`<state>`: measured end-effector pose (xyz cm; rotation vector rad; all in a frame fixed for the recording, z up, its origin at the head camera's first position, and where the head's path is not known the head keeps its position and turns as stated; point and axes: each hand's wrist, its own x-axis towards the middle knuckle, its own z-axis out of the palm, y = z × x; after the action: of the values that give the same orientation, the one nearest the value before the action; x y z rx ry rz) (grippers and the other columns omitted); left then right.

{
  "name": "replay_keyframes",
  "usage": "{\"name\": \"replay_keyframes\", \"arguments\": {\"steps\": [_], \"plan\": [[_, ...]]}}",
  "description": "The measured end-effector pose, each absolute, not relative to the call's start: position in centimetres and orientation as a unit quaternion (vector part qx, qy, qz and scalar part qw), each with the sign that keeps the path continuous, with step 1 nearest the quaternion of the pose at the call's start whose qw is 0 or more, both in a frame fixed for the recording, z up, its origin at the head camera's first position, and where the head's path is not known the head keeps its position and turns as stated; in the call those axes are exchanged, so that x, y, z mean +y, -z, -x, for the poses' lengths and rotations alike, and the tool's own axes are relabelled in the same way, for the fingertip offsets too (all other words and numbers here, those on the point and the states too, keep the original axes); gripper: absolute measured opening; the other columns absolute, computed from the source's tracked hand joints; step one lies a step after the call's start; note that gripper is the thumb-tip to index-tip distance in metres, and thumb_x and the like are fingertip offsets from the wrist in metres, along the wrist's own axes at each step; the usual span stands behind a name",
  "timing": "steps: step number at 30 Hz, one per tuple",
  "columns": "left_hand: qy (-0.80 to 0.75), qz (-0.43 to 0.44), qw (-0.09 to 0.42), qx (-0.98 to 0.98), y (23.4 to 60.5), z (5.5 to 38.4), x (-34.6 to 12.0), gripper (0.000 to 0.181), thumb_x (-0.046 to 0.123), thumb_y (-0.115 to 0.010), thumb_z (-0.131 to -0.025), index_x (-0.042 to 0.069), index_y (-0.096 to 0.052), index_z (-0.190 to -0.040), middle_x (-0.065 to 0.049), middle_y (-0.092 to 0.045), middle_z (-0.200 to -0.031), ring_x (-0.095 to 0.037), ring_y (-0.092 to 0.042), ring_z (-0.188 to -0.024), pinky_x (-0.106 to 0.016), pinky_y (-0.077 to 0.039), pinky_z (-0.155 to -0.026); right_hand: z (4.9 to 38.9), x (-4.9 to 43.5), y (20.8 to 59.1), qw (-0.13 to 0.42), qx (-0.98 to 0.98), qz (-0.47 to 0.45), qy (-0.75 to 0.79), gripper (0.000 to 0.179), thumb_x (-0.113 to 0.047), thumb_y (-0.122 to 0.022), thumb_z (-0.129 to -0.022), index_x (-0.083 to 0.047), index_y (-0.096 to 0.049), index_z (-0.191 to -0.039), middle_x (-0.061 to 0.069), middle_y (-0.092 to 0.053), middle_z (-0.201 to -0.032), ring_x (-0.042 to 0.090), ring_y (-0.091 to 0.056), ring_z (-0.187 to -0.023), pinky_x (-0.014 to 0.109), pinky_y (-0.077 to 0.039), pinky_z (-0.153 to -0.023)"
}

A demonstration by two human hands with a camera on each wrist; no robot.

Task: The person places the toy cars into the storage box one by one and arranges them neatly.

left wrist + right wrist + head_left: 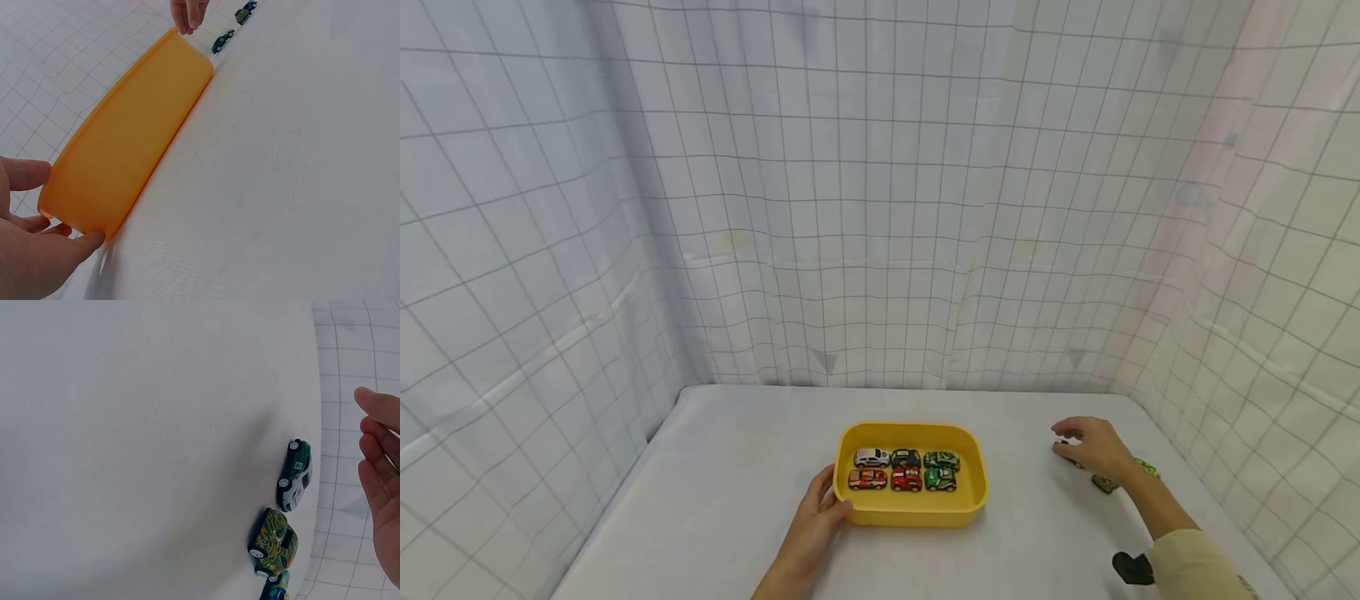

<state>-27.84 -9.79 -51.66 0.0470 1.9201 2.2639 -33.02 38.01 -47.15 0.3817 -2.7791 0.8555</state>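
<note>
My left hand [814,518] grips the left end of a yellow tray [917,518], with the thumb near the front corner and the fingers along the side. The left wrist view shows this hand [31,244] round the end of the tray [125,131]. Several toy cars stand inside it in two rows, among them a red toy car [906,479] and a white one [872,457]. At the right, my right hand [1096,446] hovers over more toy cars, holding nothing. The right wrist view shows its fingers extended, apart from a green-and-white toy car [296,475].
Behind the green-and-white car come a green-and-orange patterned toy car [274,540] and a blue-green one [276,587], partly cut off. A white tabletop [722,467] bears everything. Grid-patterned white curtains [887,208] enclose the back and both sides.
</note>
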Motion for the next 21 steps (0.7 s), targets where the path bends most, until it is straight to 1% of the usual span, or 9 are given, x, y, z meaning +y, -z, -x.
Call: {"name": "replay_keyframes", "arguments": {"steps": [6,13,18,21], "plan": [[-0.757,-0.012,0.083,0.648,51.7,27.8,-9.7,0.076,-0.003,-0.057,-0.098,-0.004,-0.015,-0.162,-0.031,-0.008,-0.167,-0.05,-0.012,-0.151,-0.058,-0.025,-0.119,33.0,39.3,47.8,0.11,-0.949,-0.119,-0.271,0.034,-0.014,-0.081,-0.091,0.006,-0.072,-0.116,0.016,-0.073,-0.11,0.04,-0.067,-0.103,0.054,-0.058,-0.088],[-0.756,-0.006,0.083,0.65,51.6,27.9,-9.6,0.077,-0.002,-0.057,-0.097,-0.004,-0.015,-0.162,-0.031,-0.008,-0.167,-0.05,-0.012,-0.151,-0.058,-0.025,-0.119,33.2,40.8,48.6,0.099,-0.959,-0.079,-0.255,0.037,-0.016,-0.078,-0.092,0.009,-0.07,-0.119,0.021,-0.071,-0.11,0.044,-0.065,-0.103,0.058,-0.056,-0.085],[-0.756,-0.005,0.083,0.649,51.5,27.9,-9.7,0.077,-0.002,-0.058,-0.097,-0.004,-0.015,-0.162,-0.031,-0.008,-0.167,-0.05,-0.012,-0.151,-0.059,-0.025,-0.119,33.9,41.4,49.7,0.073,-0.962,-0.055,-0.256,0.042,-0.018,-0.079,-0.09,0.011,-0.068,-0.12,0.024,-0.069,-0.111,0.045,-0.064,-0.105,0.057,-0.056,-0.085],[-0.756,-0.004,0.084,0.649,51.6,27.9,-9.7,0.077,-0.003,-0.057,-0.098,-0.004,-0.015,-0.162,-0.031,-0.007,-0.166,-0.051,-0.012,-0.151,-0.059,-0.025,-0.119,34.2,41.8,50.6,0.058,-0.966,-0.048,-0.247,0.041,-0.016,-0.079,-0.089,0.011,-0.069,-0.119,0.021,-0.07,-0.107,0.041,-0.065,-0.1,0.054,-0.056,-0.083]]}}
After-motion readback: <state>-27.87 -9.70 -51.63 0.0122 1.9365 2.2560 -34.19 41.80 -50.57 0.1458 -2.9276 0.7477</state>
